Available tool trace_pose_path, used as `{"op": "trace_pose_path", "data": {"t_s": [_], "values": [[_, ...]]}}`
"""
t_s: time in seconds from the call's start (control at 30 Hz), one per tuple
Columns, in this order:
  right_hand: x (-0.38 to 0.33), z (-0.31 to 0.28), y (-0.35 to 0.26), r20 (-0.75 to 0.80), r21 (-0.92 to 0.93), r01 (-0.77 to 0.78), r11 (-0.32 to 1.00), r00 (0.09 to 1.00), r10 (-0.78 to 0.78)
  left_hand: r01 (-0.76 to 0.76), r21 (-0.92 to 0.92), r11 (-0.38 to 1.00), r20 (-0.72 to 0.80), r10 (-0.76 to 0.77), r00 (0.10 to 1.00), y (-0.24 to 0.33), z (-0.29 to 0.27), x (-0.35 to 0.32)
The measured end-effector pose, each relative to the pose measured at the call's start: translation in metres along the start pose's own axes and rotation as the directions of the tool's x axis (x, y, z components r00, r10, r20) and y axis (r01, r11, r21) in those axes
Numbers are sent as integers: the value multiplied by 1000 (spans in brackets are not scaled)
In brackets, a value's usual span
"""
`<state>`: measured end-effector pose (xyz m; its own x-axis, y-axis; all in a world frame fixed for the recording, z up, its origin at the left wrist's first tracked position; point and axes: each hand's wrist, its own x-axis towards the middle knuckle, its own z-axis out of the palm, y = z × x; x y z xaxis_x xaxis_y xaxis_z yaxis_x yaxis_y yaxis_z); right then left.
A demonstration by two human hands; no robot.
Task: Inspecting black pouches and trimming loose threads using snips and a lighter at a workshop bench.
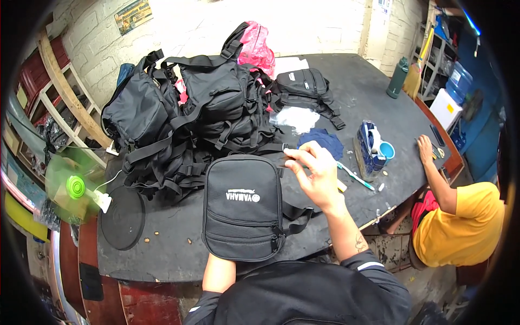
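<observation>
A small black zippered bag [241, 203] with a white print, upside down to me, fills the middle of the view. My left hand [219, 266] reaches under its lower edge and holds it from behind; the fingers are hidden. Two zips [276, 227] cross its front, and a black strap [299, 218] hangs out at its right. Just beyond the bag's upper right corner is my right hand [313, 172], raised, with thumb and forefinger pinched together. What they pinch is too small to make out; a loose black strap end [273, 147] lies right by the fingertips.
Black bags [216, 103] are heaped at the back left; a similar small bag [303, 84] lies behind. On the dark table [352, 81] are a blue cloth [320, 145], a toothbrush [355, 176], a blue cup [386, 150] and a green bottle [398, 78]. A fan [76, 187] stands left; a person in yellow [460, 225] sits right.
</observation>
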<state>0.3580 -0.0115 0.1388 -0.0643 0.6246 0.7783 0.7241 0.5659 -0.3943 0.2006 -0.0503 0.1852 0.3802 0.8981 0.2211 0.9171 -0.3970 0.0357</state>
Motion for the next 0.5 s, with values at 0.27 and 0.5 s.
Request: {"op": "trace_pose_path", "data": {"t_s": [0.27,0.5], "values": [[10,-10,-14,-12,-147,155,977,987,-158,-91,119,989,-284,122,951,-4,13,-9],[2,-16,-27,4,-259,221,940,974,-228,-108,19,994,-334,108,936,-7,17,-9]]}}
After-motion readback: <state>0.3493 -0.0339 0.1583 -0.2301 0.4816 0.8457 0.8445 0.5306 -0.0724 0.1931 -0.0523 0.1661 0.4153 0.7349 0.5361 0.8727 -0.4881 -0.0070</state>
